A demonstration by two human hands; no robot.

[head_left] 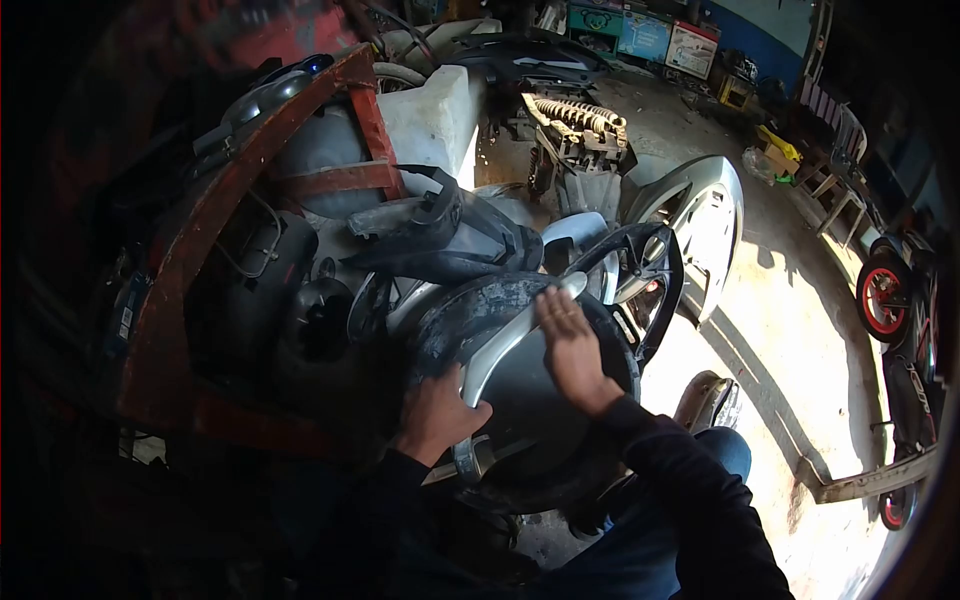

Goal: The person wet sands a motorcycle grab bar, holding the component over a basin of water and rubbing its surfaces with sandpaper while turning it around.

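Observation:
A curved silver part (508, 343) lies across a round black tub-like object (530, 395). My left hand (440, 412) is closed round the lower bend of the silver part, its thumb pointing right. My right hand (571, 345) lies with its fingers stretched out against the upper end of the part, near its rounded tip. Below my left hand, the lower end of the part curls down over the tub. Black plastic motorcycle panels (455, 235) rest just behind the tub.
On the left stands a red metal frame (205, 215). A silver body panel (722, 230) leans behind the tub, near a coil spring (590, 115). At the right are a motorcycle wheel with a red rim (884, 297) and a wooden beam (875, 482).

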